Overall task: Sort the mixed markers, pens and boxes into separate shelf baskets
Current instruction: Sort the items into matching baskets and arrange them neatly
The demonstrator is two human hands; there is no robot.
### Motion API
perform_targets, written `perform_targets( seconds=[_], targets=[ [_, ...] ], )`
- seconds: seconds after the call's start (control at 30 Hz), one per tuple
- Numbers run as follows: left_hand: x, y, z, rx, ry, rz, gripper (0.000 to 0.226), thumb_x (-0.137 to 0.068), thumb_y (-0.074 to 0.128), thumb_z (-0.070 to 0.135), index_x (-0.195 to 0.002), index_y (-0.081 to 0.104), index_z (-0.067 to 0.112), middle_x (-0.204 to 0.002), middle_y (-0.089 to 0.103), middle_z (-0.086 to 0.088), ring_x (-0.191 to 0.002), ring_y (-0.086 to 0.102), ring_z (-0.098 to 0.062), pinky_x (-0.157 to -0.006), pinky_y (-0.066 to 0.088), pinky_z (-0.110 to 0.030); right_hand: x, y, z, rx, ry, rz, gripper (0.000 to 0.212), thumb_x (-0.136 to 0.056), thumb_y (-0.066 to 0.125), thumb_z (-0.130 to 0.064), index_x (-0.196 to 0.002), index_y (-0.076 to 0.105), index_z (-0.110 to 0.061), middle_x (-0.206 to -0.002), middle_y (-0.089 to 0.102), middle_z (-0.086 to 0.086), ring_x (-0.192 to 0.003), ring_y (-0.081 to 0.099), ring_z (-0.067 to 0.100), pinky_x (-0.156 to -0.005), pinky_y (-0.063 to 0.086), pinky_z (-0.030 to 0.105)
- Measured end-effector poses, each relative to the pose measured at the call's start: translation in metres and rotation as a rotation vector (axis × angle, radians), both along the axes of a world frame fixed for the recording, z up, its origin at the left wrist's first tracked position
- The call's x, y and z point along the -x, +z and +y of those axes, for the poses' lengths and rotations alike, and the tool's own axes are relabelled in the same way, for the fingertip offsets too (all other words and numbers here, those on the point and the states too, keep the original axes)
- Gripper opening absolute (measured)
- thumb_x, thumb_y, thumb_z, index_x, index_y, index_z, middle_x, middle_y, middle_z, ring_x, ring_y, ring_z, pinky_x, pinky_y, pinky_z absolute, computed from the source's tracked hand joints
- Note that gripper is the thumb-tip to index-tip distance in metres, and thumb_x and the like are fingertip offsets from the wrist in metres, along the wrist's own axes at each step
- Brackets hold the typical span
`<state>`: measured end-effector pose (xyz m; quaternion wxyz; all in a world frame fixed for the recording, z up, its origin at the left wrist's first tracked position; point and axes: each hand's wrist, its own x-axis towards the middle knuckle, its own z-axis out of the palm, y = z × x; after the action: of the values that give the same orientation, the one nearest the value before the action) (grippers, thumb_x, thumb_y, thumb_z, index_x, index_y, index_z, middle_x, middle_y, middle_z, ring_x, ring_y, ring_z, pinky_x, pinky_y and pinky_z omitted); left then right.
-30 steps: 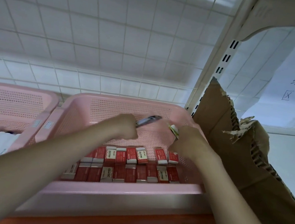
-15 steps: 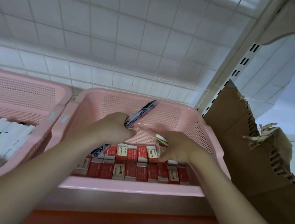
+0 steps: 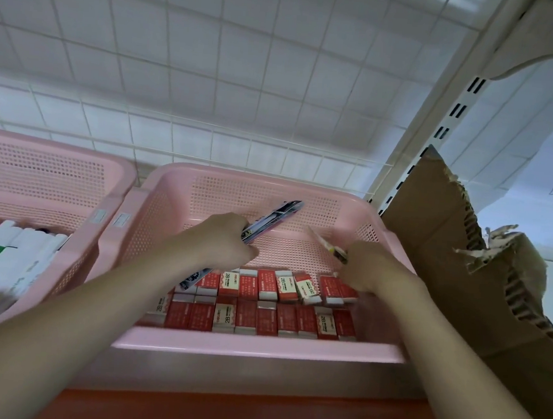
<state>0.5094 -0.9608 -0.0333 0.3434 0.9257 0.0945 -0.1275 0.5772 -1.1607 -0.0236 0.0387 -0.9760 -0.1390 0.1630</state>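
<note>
Both hands are inside the middle pink basket (image 3: 257, 346) on the shelf. The left hand (image 3: 223, 241) has its fingers curled around a long dark patterned pen pack (image 3: 272, 220) — it runs diagonally, top end poking up toward the basket's back wall, bottom end sticking out below the hand over the boxes. The right hand (image 3: 368, 266) is pinching something small and light-colored with a yellow-green bit (image 3: 327, 246); it's too blurry to say what it is, and most of those fingers are hidden behind the hand.

The red and white boxes (image 3: 261, 302) marked 2B sit in two neat rows along the front of that basket, the back half of the floor bare mesh. Just beside it on the left, a second pink basket (image 3: 50, 171) holds white markers (image 3: 10, 254). Torn brown cardboard (image 3: 462, 273) leans against the shelf upright on the right.
</note>
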Motion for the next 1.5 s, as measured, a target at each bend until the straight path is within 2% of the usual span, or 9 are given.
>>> perform_targets(
  seconds=[0.1, 0.27, 0.57, 0.7, 0.97, 1.07, 1.17, 1.27, 1.5],
  targets=[
    [0.0, -0.003, -0.002, 0.012, -0.008, 0.003, 0.011, -0.091, 0.056, 0.024, -0.092, 0.055, 0.013, -0.068, 0.051, -0.002, -0.048, 0.048, -0.012, -0.042, 0.038, -0.017, 0.006, -0.002, 0.005, 0.184, 0.029, 0.09, 0.025, -0.089, 0.047, -0.008, -0.11, 0.061, -0.006, -0.084, 0.057, 0.004, -0.071, 0.049, 0.015, -0.057, 0.039, 0.02],
    [0.001, -0.006, 0.0, 0.006, -0.001, -0.003, 0.012, -0.091, 0.056, 0.024, -0.097, 0.056, 0.013, -0.068, 0.053, -0.003, -0.046, 0.05, -0.013, -0.041, 0.039, -0.017, 0.008, -0.001, 0.004, 0.198, 0.047, 0.159, 0.022, -0.087, 0.047, -0.01, -0.066, 0.052, -0.009, -0.059, 0.047, 0.001, -0.049, 0.046, 0.009, -0.04, 0.032, 0.018],
    [-0.004, -0.018, -0.006, -0.129, -0.136, 0.067, 0.009, -0.091, 0.055, 0.022, -0.094, 0.052, 0.015, -0.071, 0.053, 0.0, -0.051, 0.051, -0.011, -0.042, 0.039, -0.018, 0.006, -0.004, -0.008, -0.042, -0.105, 0.316, 0.016, -0.091, 0.051, -0.018, -0.097, 0.063, -0.009, -0.063, 0.059, 0.002, -0.038, 0.051, 0.006, -0.037, 0.036, 0.013],
    [-0.003, -0.015, -0.009, -0.118, -0.195, 0.13, 0.01, -0.091, 0.054, 0.022, -0.082, 0.054, 0.019, -0.066, 0.052, 0.0, -0.047, 0.049, -0.009, -0.039, 0.039, -0.016, 0.004, -0.004, -0.01, -0.141, -0.045, 0.156, 0.024, -0.088, 0.05, -0.011, -0.108, 0.06, -0.021, -0.08, 0.062, -0.001, -0.061, 0.058, 0.009, -0.045, 0.04, 0.018],
    [0.012, 0.018, 0.008, -0.13, 0.184, -0.369, 0.018, -0.092, 0.053, 0.035, -0.093, 0.061, 0.02, -0.074, 0.063, 0.001, -0.055, 0.053, -0.007, -0.046, 0.039, -0.013, 0.006, -0.012, 0.012, -0.157, 0.286, 0.227, 0.062, -0.095, 0.043, -0.01, -0.15, 0.02, -0.03, -0.13, 0.055, 0.007, -0.082, 0.055, 0.013, -0.065, 0.041, 0.022],
    [0.028, 0.033, 0.017, 0.138, 0.382, -0.534, 0.029, -0.09, 0.049, 0.049, -0.089, 0.057, 0.021, -0.067, 0.064, 0.008, -0.045, 0.051, 0.0, -0.045, 0.042, -0.018, 0.008, -0.008, 0.009, -0.125, 0.308, 0.204, 0.046, -0.098, 0.042, -0.019, -0.143, 0.036, -0.02, -0.121, 0.061, 0.008, -0.073, 0.052, 0.01, -0.065, 0.041, 0.024],
    [0.043, 0.042, 0.028, 0.419, 0.538, -0.616, 0.024, -0.088, 0.052, 0.048, -0.086, 0.047, 0.025, -0.064, 0.057, 0.008, -0.041, 0.045, -0.005, -0.053, 0.039, -0.027, 0.013, 0.005, 0.012, -0.234, 0.284, 0.075, 0.029, -0.1, 0.036, -0.027, -0.111, 0.058, -0.013, -0.082, 0.062, -0.001, -0.056, 0.044, 0.005, -0.051, 0.034, 0.02],
    [0.057, 0.052, 0.048, 0.622, 0.658, -0.718, 0.015, -0.079, 0.051, 0.034, -0.083, 0.042, 0.022, -0.062, 0.053, 0.005, -0.041, 0.041, -0.012, -0.054, 0.034, -0.033, 0.029, 0.026, 0.034, -0.515, 0.212, 0.033, 0.029, -0.1, 0.035, -0.037, -0.084, 0.049, -0.016, -0.069, 0.053, 0.0, -0.058, 0.053, 0.01, -0.064, 0.048, 0.029],
    [0.098, 0.066, 0.117, 0.676, 0.728, -0.721, 0.013, -0.093, 0.042, 0.01, -0.087, 0.052, 0.015, -0.064, 0.054, -0.001, -0.043, 0.053, -0.011, -0.045, 0.048, -0.022, 0.088, 0.052, 0.135, -0.847, 0.268, 0.204, 0.015, -0.096, 0.032, -0.049, -0.092, 0.035, -0.035, -0.063, 0.042, -0.002, -0.048, 0.042, 0.009, -0.052, 0.037, 0.023]
  ],
)
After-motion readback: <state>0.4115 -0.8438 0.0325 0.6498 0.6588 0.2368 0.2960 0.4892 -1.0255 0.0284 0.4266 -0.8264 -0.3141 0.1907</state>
